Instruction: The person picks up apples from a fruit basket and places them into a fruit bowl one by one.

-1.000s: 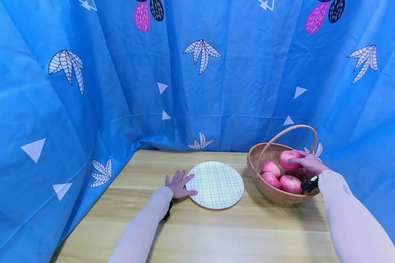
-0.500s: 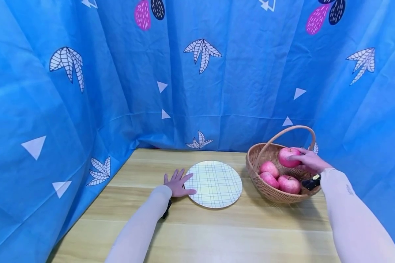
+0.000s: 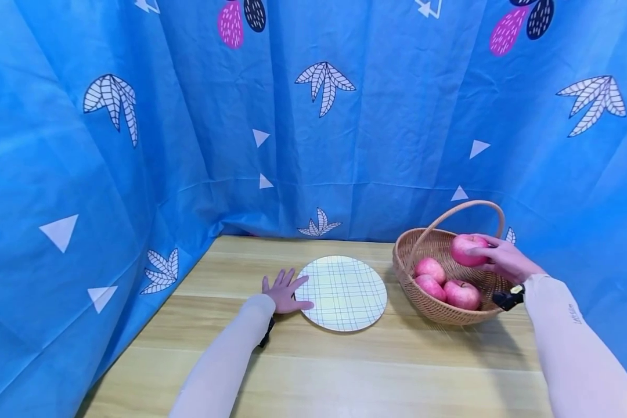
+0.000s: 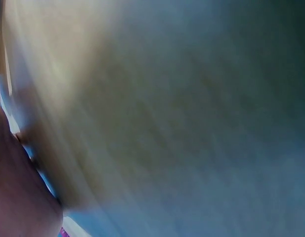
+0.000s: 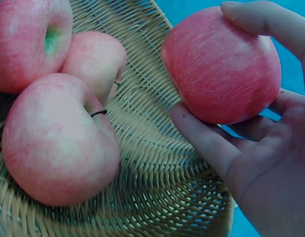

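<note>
My right hand [image 3: 507,259] holds a pink-red apple [image 5: 224,66] between thumb and fingers, over the right part of the wicker basket [image 3: 449,316]. Three more apples lie together inside the basket; the nearest apple [image 5: 61,140] shows its dark stem in the right wrist view. On the left, my left hand [image 3: 283,295] lies with fingers spread at the left rim of a round plate [image 3: 342,293] with a checked line pattern. Thumb and forefinger overlap the plate's edge. The left wrist view is mostly blurred tabletop, with part of the hand [image 4: 21,187] at its left side.
The basket's arched handle [image 3: 472,203] rises beside the held apple. A wooden table [image 3: 334,377] carries the plate and basket. Blue patterned curtain [image 3: 313,145] hangs behind and along both sides, close behind the basket.
My right hand has lifted the apple slightly off the basket's contents and shifted a little to the right. The left hand stays at the plate's rim.
</note>
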`<state>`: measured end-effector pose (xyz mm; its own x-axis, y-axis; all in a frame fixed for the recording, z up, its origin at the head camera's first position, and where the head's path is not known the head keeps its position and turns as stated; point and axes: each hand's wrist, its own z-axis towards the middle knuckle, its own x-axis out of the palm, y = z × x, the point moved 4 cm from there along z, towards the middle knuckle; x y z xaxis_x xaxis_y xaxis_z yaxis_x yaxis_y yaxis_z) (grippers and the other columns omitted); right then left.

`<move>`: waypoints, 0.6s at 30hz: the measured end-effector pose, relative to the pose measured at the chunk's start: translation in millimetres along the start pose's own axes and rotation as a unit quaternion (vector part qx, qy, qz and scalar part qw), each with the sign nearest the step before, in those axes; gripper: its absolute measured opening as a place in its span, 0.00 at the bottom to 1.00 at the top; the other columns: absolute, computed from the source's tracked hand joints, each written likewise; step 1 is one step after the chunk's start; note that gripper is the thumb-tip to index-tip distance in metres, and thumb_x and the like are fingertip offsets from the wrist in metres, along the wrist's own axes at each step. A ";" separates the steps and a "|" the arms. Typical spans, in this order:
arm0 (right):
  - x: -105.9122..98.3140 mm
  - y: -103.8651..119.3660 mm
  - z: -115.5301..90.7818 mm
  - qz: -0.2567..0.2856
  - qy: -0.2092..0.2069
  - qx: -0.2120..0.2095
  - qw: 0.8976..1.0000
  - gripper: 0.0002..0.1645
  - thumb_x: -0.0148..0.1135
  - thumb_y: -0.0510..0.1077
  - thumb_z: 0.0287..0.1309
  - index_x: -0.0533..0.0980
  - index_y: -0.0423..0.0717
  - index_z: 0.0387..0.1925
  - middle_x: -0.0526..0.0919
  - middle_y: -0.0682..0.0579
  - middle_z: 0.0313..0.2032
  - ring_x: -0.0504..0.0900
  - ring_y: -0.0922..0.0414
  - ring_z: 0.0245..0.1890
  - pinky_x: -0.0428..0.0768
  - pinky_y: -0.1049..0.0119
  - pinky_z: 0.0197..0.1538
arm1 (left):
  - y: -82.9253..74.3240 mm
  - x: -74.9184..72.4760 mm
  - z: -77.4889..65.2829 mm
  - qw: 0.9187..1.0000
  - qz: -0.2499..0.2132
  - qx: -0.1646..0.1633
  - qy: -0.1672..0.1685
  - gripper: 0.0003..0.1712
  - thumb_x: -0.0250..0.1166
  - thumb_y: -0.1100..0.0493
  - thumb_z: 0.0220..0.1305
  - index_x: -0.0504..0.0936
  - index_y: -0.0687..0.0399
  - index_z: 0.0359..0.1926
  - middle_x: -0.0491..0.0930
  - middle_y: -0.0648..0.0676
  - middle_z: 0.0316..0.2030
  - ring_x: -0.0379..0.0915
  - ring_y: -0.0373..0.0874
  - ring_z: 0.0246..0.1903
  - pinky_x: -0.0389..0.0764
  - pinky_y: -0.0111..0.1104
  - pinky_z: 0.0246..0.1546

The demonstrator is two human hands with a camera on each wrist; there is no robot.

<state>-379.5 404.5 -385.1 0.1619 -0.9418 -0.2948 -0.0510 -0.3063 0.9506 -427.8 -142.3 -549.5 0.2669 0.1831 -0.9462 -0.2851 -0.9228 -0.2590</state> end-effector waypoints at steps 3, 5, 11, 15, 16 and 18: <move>-0.3 -0.1 -5.5 0.002 0.003 -0.001 1.000 0.47 0.60 0.45 0.71 0.45 0.30 0.77 0.76 0.72 0.44 0.81 0.70 0.44 0.85 0.64 0.51 | -0.4 0.4 -0.4 1.000 0.005 0.000 -0.006 0.62 0.45 0.06 0.43 0.45 0.17 0.78 0.33 0.49 0.82 0.24 0.55 0.80 0.24 0.69 0.70; -0.1 -0.6 -8.8 -0.004 0.005 0.002 1.000 0.48 0.59 0.44 0.71 0.44 0.29 0.77 0.76 0.71 0.45 0.81 0.70 0.44 0.85 0.62 0.52 | -0.7 1.3 -0.6 1.000 0.010 -0.001 -0.003 0.61 0.45 0.06 0.43 0.45 0.18 0.78 0.34 0.50 0.82 0.24 0.55 0.80 0.25 0.69 0.70; -1.5 3.6 -14.3 -0.053 0.010 0.003 0.999 0.49 0.60 0.46 0.70 0.45 0.31 0.77 0.70 0.55 0.55 0.80 0.70 0.45 0.85 0.61 0.53 | -2.1 0.3 1.5 1.000 0.009 -0.004 0.002 0.61 0.45 0.07 0.44 0.45 0.17 0.78 0.33 0.49 0.82 0.24 0.56 0.80 0.25 0.69 0.70; -3.5 9.3 -17.0 -0.080 0.016 -0.006 0.997 0.46 0.60 0.47 0.70 0.49 0.33 0.77 0.74 0.60 0.52 0.81 0.69 0.45 0.85 0.62 0.51 | -1.9 -2.0 2.8 1.000 0.004 -0.006 -0.004 0.61 0.46 0.07 0.44 0.45 0.17 0.78 0.33 0.49 0.82 0.24 0.55 0.80 0.25 0.69 0.70; -4.0 10.2 -18.2 -0.083 0.019 -0.009 0.996 0.45 0.59 0.46 0.71 0.49 0.33 0.77 0.74 0.62 0.51 0.81 0.68 0.45 0.85 0.62 0.50 | -1.8 -1.6 2.8 1.000 0.007 -0.005 -0.004 0.61 0.45 0.07 0.44 0.45 0.17 0.78 0.33 0.49 0.82 0.24 0.55 0.80 0.25 0.69 0.70; -4.6 11.6 -21.4 -0.086 0.022 -0.012 0.996 0.45 0.59 0.46 0.71 0.50 0.33 0.77 0.75 0.65 0.50 0.81 0.68 0.46 0.85 0.62 0.50 | -2.0 -0.2 3.0 1.000 0.013 -0.005 0.001 0.61 0.44 0.07 0.44 0.44 0.17 0.78 0.32 0.49 0.82 0.23 0.55 0.80 0.25 0.69 0.70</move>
<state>-359.7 408.3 -370.7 0.2084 -0.8687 -0.4494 0.0043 -0.4586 0.8886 -430.1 -139.6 -549.4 0.2610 0.1586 -0.9522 -0.2831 -0.9305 -0.2325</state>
